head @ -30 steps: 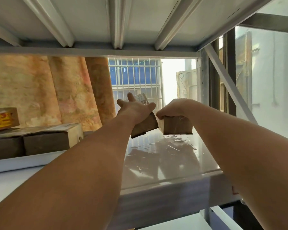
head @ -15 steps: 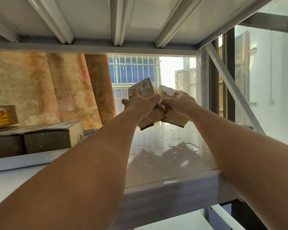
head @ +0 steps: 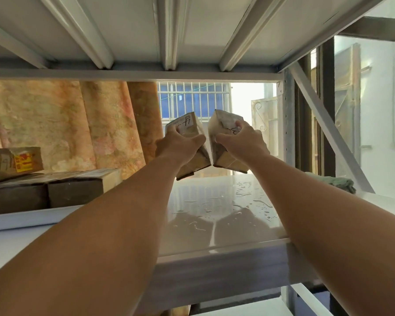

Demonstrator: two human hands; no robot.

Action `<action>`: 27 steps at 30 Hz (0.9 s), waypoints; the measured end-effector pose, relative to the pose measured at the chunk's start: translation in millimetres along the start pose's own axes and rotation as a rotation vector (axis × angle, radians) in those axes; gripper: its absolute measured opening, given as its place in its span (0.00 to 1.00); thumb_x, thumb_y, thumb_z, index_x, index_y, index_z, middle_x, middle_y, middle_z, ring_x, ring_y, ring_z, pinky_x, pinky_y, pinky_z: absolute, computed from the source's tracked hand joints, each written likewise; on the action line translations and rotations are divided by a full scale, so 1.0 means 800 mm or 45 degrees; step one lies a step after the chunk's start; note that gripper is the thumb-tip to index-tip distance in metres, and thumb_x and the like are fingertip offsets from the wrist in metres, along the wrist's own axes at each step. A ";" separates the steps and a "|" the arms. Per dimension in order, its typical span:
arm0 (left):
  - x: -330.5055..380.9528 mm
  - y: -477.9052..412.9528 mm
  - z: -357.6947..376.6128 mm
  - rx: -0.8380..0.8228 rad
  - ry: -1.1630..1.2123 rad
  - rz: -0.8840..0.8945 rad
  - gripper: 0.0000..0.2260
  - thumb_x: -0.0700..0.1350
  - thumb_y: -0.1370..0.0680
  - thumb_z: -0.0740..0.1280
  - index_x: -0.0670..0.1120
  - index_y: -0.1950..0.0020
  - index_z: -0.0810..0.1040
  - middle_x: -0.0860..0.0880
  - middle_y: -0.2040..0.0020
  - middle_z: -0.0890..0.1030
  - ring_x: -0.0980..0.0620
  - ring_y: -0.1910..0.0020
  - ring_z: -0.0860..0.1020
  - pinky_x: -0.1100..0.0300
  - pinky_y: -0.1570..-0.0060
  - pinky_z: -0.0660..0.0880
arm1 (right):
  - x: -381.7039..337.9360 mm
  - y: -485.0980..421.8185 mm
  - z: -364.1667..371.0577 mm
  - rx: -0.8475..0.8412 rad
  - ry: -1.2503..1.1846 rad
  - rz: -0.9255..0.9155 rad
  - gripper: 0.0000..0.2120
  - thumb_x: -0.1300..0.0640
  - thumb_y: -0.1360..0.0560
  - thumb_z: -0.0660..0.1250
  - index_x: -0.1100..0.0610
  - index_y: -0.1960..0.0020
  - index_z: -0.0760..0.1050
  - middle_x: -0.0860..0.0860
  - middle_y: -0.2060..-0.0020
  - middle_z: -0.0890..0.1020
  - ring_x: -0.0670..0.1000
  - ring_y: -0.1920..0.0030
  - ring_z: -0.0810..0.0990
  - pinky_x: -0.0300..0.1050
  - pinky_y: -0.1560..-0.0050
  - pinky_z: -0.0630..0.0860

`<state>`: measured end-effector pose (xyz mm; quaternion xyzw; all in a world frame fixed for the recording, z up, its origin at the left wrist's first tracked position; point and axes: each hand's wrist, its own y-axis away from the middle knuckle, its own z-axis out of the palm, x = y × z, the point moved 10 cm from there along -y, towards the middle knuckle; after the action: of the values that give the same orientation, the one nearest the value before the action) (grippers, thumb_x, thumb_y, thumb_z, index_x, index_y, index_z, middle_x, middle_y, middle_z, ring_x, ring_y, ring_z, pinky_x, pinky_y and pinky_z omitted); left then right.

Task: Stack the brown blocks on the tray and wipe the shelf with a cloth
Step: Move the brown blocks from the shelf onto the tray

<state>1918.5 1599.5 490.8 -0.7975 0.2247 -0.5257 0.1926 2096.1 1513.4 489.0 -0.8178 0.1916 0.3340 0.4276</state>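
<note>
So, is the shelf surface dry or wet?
Wet: streaks and droplets of water lie across the glossy white shelf.

Barred window (head: 193, 99) straight behind the grip. Marbled orange slabs (head: 55, 124) leaning to its left. Scrolled white gate (head: 263, 119) and diagonal grey brace (head: 328, 126) to its right. Ribbed beams (head: 169, 30) overhead.

Each hand grips one brown block above the wet white shelf (head: 214, 215): left hand (head: 176, 144) on the left block (head: 192, 142), right hand (head: 242, 142) on the right block (head: 224, 128). The blocks tilt apart at the top, lower corners touching. More blocks sit on a tray (head: 21, 221) at left.
</note>
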 end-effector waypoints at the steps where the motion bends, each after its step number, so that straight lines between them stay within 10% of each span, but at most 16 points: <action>1: -0.003 0.000 -0.002 -0.008 -0.010 -0.017 0.32 0.58 0.32 0.67 0.52 0.30 0.64 0.49 0.42 0.76 0.47 0.46 0.76 0.53 0.47 0.77 | -0.001 0.000 -0.002 0.010 -0.012 -0.003 0.37 0.38 0.34 0.65 0.47 0.27 0.60 0.55 0.37 0.70 0.57 0.42 0.74 0.52 0.45 0.74; 9: 0.012 0.014 -0.014 0.024 -0.137 0.024 0.32 0.56 0.28 0.67 0.53 0.26 0.61 0.50 0.40 0.75 0.51 0.51 0.74 0.62 0.61 0.72 | -0.017 0.008 0.002 -0.029 -0.076 -0.039 0.35 0.39 0.32 0.65 0.48 0.28 0.61 0.55 0.38 0.70 0.58 0.43 0.74 0.50 0.47 0.72; 27: 0.009 0.015 -0.251 0.140 -0.943 -0.061 0.37 0.63 0.27 0.64 0.49 0.23 0.57 0.41 0.25 0.55 0.40 0.30 0.64 0.50 0.35 0.66 | -0.198 0.075 0.095 -0.284 0.160 -0.382 0.35 0.31 0.34 0.58 0.53 0.37 0.71 0.54 0.46 0.78 0.54 0.52 0.73 0.46 0.57 0.69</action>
<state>1733.5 1571.4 564.7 -0.9271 0.0926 -0.2171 0.2911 1919.7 1546.7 536.1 -0.8988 0.0557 0.2338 0.3666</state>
